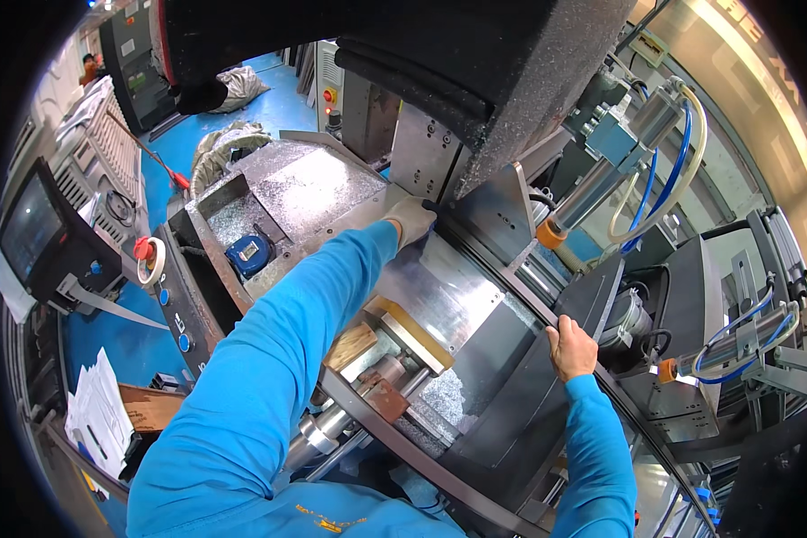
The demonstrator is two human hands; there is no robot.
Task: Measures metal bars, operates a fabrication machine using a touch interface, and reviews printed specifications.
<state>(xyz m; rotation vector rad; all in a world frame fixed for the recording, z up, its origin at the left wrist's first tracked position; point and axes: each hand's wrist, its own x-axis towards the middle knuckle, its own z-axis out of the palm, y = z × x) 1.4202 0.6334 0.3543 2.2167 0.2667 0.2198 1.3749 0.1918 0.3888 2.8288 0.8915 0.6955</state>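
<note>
A long dark metal profile (504,274) runs slantwise across the machine bed, from the upper middle to the lower right. My left hand (411,221), in a pale glove, is closed at the profile's far end, with its fingers partly hidden. Bare and further right, my right hand (572,348) wraps its fingers over the same profile. Between my arms lies a shiny metal plate (435,287) of the bed. Beside it is a clamp jaw with a yellow edge (412,334), and a wooden block (350,345) sits next to the jaw.
A blue tape measure (249,255) lies in a chip-strewn tray at left. Near it is a control panel with a red button (143,249). Pneumatic cylinders (605,166) with hoses stand at right. A large dark machine head (511,81) overhangs the far side. Metal chips cover several surfaces.
</note>
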